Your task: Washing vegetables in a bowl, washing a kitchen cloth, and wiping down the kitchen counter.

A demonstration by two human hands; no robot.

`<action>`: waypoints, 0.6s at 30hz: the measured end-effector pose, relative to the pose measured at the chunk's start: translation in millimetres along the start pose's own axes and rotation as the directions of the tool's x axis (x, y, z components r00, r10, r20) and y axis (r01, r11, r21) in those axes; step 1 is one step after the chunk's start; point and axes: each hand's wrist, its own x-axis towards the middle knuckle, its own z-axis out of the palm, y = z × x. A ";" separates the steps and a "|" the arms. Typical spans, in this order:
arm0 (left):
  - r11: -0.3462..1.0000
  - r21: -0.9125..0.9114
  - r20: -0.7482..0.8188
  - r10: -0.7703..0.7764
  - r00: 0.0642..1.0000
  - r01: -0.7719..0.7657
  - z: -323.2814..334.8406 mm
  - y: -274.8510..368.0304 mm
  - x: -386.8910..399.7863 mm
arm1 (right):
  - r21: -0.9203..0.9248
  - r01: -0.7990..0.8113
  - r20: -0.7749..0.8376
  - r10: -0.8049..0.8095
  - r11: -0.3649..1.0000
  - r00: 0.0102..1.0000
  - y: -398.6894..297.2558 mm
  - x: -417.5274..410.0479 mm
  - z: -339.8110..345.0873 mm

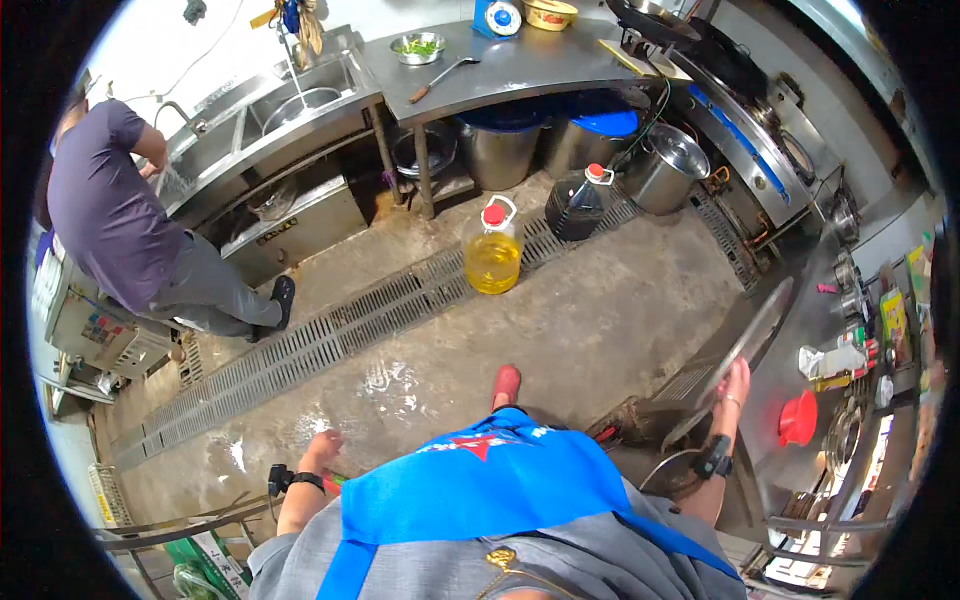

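Observation:
My right hand (735, 384) grips a large, round, flat metal piece (750, 341), perhaps a lid or tray, tilted on edge beside the steel counter. My left hand (322, 448) hangs low over the wet floor at my left side. It is slightly blurred, no object shows in it, and its finger spread is unclear. Before me on the floor stands a clear plastic jug of yellow oil (493, 262) with a red cap and white handle. Beyond it, a similar jug of dark liquid (576, 206) stands near a lidded steel pot (667, 169).
A co-worker (120, 202) stands at the sinks (247, 124) on the left, hands near running water. A floor drain grate (330, 337) crosses the floor. The back table (517, 64) bears a ladle (442, 80) and a bowl of greens (418, 49). A red bowl (797, 418) is on the right counter.

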 end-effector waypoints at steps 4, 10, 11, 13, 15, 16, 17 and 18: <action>0.807 0.574 0.009 0.161 0.987 -0.138 -13.1 -10.7 10.5 | -0.065 0.001 0.121 0.007 0.998 0.993 1.4 69.8 99.5; 0.965 0.202 0.031 -0.175 0.984 0.165 -51.0 134.3 16.5 | -0.257 0.064 0.314 0.020 0.964 0.949 -15.7 146.6 252.4; 0.797 -0.500 -0.077 -0.430 0.900 0.338 -59.6 154.9 10.1 | -0.266 0.080 0.366 0.024 0.961 0.930 -19.9 152.6 280.9; 0.958 -0.260 -0.215 0.063 0.975 -0.119 -15.1 45.3 38.9 | -0.364 0.102 0.393 0.054 0.926 0.918 -24.3 161.1 355.4; 0.990 -0.082 -0.110 -0.121 0.987 0.112 -35.2 101.8 59.6 | -0.350 0.243 0.460 -0.060 0.905 0.886 -15.4 175.8 406.0; 0.902 -0.337 0.031 -0.275 0.961 0.270 -55.3 134.2 62.6 | -0.409 0.354 0.481 -0.131 0.841 0.867 -5.5 191.1 428.1; 0.935 -0.272 0.000 -0.237 0.972 0.228 -49.0 112.5 73.5 | -0.454 0.451 0.519 -0.184 0.769 0.835 0.5 203.2 452.9; 0.994 -0.018 -0.019 -0.104 0.994 0.103 -33.0 71.3 82.6 | -0.452 0.450 0.534 -0.170 0.770 0.828 -5.1 194.6 480.5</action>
